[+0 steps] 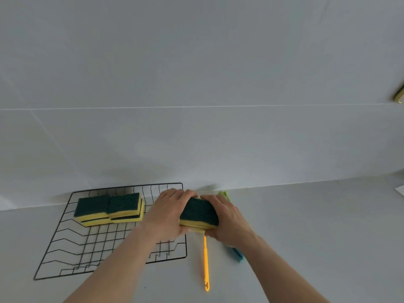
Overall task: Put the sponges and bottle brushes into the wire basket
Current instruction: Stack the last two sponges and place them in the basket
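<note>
We held a small stack of yellow sponges with dark green scouring tops [199, 213] between both hands, just to the right of the black wire basket [65, 243], on the white countertop [317, 237]. Our left hand [168, 212] was curled around the stack's left side, fingers wrapped over its far edge, and our right hand [229, 219] was pressed against its right side, so the stack was squeezed between the two. Whether it was lifted clear of the counter we could not tell. Inside the basket, at its far left end, sat two more stacks of the same green-topped yellow sponges [110, 209], side by side and touching. A thin orange plastic brush handle [206, 263] lay on the counter, running toward us from under the held stack. A blue sponge [237, 255] showed beneath our right wrist, and a pale green one [225, 195] peeked out beyond our right hand.
</note>
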The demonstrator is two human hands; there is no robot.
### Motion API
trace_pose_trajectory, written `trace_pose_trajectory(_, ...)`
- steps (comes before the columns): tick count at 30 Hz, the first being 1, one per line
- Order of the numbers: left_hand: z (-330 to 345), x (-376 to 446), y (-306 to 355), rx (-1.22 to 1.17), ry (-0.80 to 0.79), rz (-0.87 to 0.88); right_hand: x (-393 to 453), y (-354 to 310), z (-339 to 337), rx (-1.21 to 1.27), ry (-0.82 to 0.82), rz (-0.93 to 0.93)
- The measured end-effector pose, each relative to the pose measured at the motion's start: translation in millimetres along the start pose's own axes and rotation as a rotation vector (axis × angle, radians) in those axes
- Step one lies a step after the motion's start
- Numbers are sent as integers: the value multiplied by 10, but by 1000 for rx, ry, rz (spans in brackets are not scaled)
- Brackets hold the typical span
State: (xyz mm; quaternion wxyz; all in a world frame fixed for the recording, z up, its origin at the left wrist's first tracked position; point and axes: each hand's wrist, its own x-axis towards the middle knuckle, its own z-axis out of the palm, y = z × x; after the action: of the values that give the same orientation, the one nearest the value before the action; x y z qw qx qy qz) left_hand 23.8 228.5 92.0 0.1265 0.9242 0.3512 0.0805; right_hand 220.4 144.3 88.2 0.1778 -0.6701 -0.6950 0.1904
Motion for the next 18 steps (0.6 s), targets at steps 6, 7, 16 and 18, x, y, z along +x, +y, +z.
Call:
trace_pose_trajectory(6, -140, -359, -531, 15, 28, -90, 348, -506, 304, -77, -4, -79)
trace_pose_trajectory(7, -150, -384, -607, 12, 37, -97, 403, -568, 338, -91, -9, -76)
trace_pose_trajectory(16, -2, -325, -1193, -32, 41, -131, 880, -736, 631, -165, -56, -26)
trace_pose_trajectory(18, 52, -278, -1284, -42, 41, -138, 975, -711, 682, -169, -61, -21)
